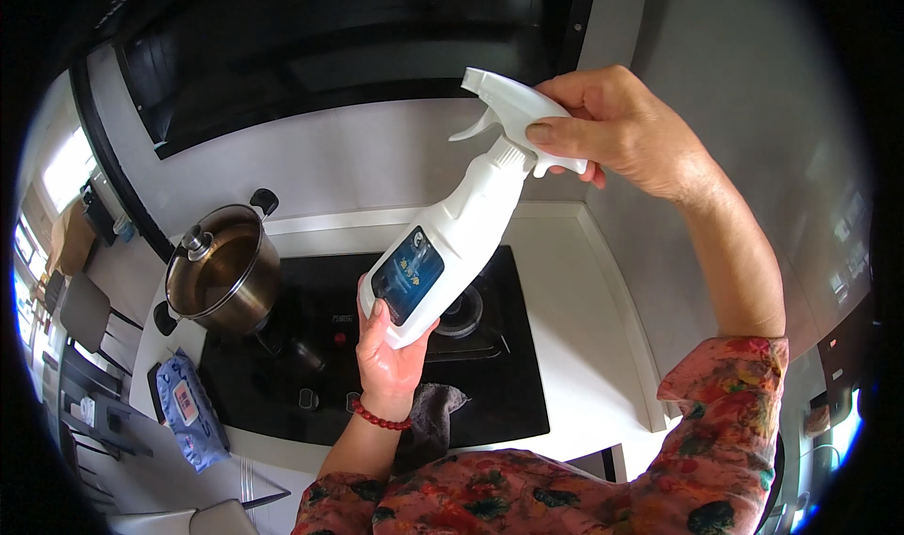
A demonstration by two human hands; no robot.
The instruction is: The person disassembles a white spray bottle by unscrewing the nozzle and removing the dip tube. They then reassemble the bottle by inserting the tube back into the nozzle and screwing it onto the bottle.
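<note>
From my end I have the white spray bottle (452, 229) raised over the black hob (508, 380), tilted so its top leans right. My left grip (388, 361) is wrapped around its lower end, the thumb just by the dark label (408, 277). My right grip (612, 125) clasps the back of the spray head (513, 106). Below, I see a lidded pot (240, 290) at the hob's left, a blue packet (191, 413) at the bench's (584, 347) left front and a grey cloth (433, 413) at the hob's front.

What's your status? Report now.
Left hand holding white spray bottle low; right hand gripping its trigger head. Bottle tilted, nozzle facing left. Pot at left, clear of both hands.
</note>
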